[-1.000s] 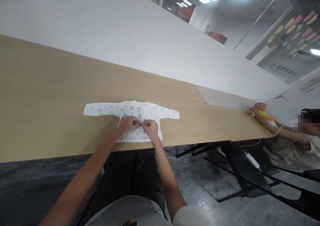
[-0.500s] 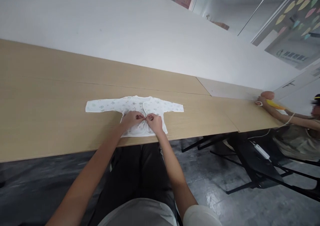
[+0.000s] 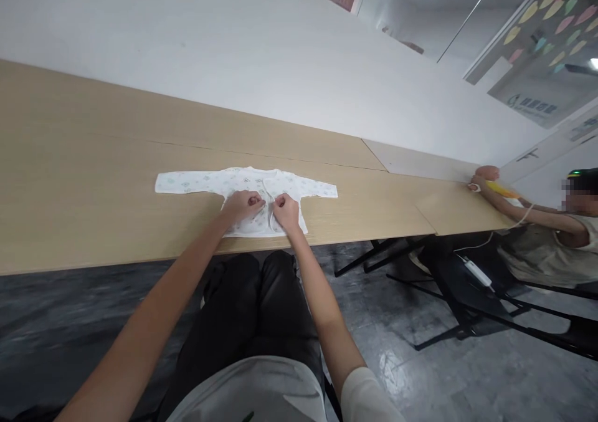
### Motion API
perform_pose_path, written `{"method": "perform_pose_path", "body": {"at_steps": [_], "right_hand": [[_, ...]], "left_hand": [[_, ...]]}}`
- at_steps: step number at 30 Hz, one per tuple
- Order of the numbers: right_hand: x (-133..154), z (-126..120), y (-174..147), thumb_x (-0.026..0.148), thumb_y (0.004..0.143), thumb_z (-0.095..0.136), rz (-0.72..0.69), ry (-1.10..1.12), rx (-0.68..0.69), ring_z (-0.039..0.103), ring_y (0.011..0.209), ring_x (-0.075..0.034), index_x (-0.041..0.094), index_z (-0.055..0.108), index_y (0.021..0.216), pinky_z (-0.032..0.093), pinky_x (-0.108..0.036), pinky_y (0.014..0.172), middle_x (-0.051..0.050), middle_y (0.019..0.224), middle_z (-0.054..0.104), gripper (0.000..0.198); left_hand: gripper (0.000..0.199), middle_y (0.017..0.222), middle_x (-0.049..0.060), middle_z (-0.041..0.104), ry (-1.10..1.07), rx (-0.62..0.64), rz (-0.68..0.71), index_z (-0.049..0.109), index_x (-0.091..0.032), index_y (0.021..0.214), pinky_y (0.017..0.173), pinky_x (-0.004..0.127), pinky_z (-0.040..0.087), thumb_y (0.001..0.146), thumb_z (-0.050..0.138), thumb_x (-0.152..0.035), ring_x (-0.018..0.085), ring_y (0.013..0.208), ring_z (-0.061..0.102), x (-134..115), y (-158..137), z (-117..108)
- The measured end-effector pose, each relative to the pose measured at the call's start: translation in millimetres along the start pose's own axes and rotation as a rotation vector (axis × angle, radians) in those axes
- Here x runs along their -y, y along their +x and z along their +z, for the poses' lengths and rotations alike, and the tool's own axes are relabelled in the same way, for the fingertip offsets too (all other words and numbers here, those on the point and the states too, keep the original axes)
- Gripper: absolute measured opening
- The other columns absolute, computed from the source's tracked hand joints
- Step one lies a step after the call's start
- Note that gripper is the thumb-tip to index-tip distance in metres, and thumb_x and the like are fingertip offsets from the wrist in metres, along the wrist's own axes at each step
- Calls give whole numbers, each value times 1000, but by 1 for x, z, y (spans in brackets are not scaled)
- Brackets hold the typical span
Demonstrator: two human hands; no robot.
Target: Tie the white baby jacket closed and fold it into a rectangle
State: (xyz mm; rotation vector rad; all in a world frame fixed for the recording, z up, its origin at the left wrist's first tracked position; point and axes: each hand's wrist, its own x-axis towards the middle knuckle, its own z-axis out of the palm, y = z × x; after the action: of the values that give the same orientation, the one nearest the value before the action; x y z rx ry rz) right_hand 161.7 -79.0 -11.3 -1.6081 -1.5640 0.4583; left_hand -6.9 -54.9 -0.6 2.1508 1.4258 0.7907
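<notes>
A white long-sleeved baby shirt (image 3: 250,182) with a small printed pattern lies spread flat on the table, both sleeves stretched sideways. My left hand (image 3: 243,206) is closed in a pinch at the middle of its front, just left of the curved front edge. Closed too, my right hand (image 3: 286,212) pinches the shirt at that edge. A small gap separates the fingertips of the two hands. The exact bit of cloth or fastening between the fingers is too small to make out.
The long wooden table (image 3: 93,191) runs along a white wall (image 3: 187,54). At its far right end a seated person (image 3: 555,241) reaches toward a doll (image 3: 487,172) with yellow cloth. Black folding chairs (image 3: 467,291) and a white power strip (image 3: 478,273) stand at right.
My fingertips, which met at the shirt's front edge, have drawn a little apart. The whole view has shifted slightly; the shirt still lies in the same pose.
</notes>
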Motion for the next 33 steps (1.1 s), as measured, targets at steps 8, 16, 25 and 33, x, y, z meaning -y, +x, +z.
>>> {"method": "perform_pose_path", "body": {"at_steps": [8, 16, 25, 33], "right_hand": [[4, -2, 0, 17, 79, 56, 17, -26, 40, 60, 69, -15, 21, 65, 78, 45, -24, 70, 2, 67, 63, 10], [1, -2, 2, 13, 77, 56, 19, -17, 37, 60, 70, -15, 18, 68, 87, 44, -24, 72, 2, 67, 62, 16], [-4, -1, 4, 15, 73, 54, 60, 70, 11, 58, 66, -14, 21, 67, 84, 45, -23, 69, 5, 62, 57, 18], [-8, 1, 7, 20, 77, 51, 64, 127, -10, 54, 60, -14, 19, 68, 80, 40, -21, 62, 5, 57, 53, 18]], "left_hand": [[36, 68, 3, 66, 28, -73, 21, 66, -18, 71, 61, 26, 36, 80, 48, -48, 16, 65, 52, 7, 3, 3], [36, 71, 4, 68, 10, -78, 27, 67, -17, 73, 63, 27, 37, 77, 48, -47, 17, 66, 55, 13, 4, 5], [36, 68, 4, 66, -25, -86, 7, 69, -17, 75, 61, 27, 37, 77, 49, -46, 17, 65, 56, 19, 6, 7], [39, 80, 7, 72, -16, -77, 45, 73, -17, 82, 66, 29, 41, 78, 48, -46, 20, 72, 60, 17, 4, 7]]}}
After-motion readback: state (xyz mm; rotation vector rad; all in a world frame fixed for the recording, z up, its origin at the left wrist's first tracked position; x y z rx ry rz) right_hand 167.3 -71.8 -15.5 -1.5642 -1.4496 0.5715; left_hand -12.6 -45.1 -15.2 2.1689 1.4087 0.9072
